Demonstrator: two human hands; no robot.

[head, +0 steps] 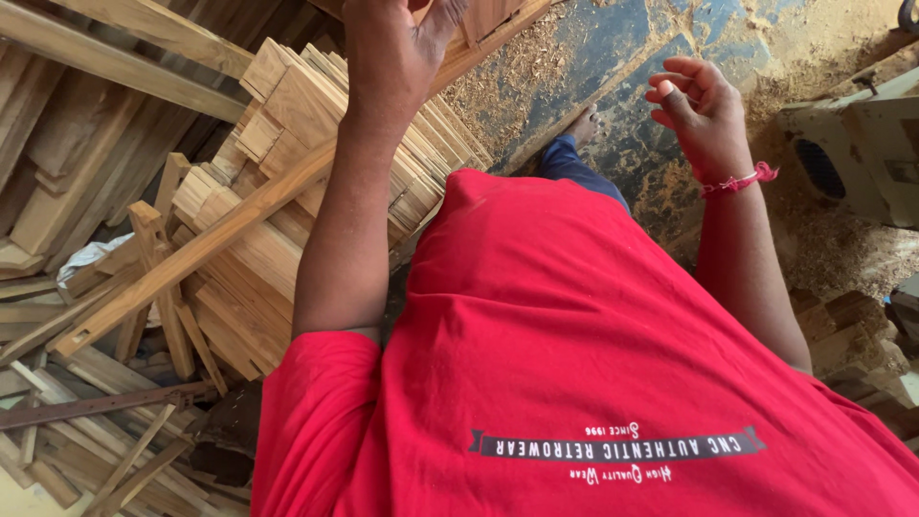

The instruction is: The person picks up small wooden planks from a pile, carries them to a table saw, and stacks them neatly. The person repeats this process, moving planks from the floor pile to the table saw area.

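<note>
Timber to the left, machine to the right, floor ahead.

A stack of short boards (287, 172) lies on the left, with a long batten (191, 254) slanting across it and loose offcuts (105, 431) heaped below. The left hand (397, 48) reaches over the stack's top onto a wooden piece (483, 17). The right hand (699, 110) hangs over the sawdust-strewn floor (593, 67), with a machine housing (857, 144) just to its right.

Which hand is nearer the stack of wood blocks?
Left. The left hand reaches over the stack of wood blocks, at its upper edge. The right hand hangs apart over the sawdust-strewn floor, empty with fingers curled.
</note>
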